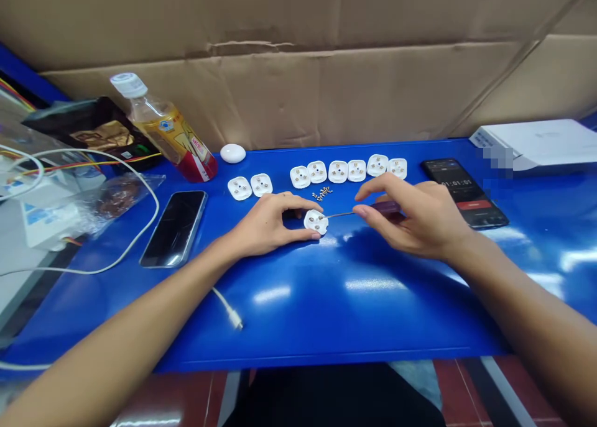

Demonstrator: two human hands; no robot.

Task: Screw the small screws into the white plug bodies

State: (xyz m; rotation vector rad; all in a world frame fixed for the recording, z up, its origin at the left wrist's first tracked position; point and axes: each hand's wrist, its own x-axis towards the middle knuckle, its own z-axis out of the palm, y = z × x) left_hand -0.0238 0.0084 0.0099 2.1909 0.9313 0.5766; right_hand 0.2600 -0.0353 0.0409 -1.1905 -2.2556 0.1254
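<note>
While brown cardboard point(298, 85) stood behind it, a glossy blue table point(354, 309) filled most of the view. A white box point(536, 142) sat at far right, its printing partly pixelated. Back left stood a plastic bottle point(170, 128) with a yellow and red label, its wording unreadable. A dark smartphone point(175, 228) lay face up left of the hands; a second phone point(464, 192) at right showed a timer, roughly 01:01:01, with a red bar below. A white cable point(105, 166) looped nearby, and a white oval case point(232, 153) lay near the bottle. Eight white plug bases point(357, 171) stood in a loose row. The left hand point(265, 225) pinched a ninth white plug base point(316, 222) between thumb and fingers, just above the table. The right hand point(415, 219) pinched a purple-handled screwdriver point(387, 208), its thin shaft reaching the plug. Tiny brass screws point(321, 194) lay heaped just beyond.
</note>
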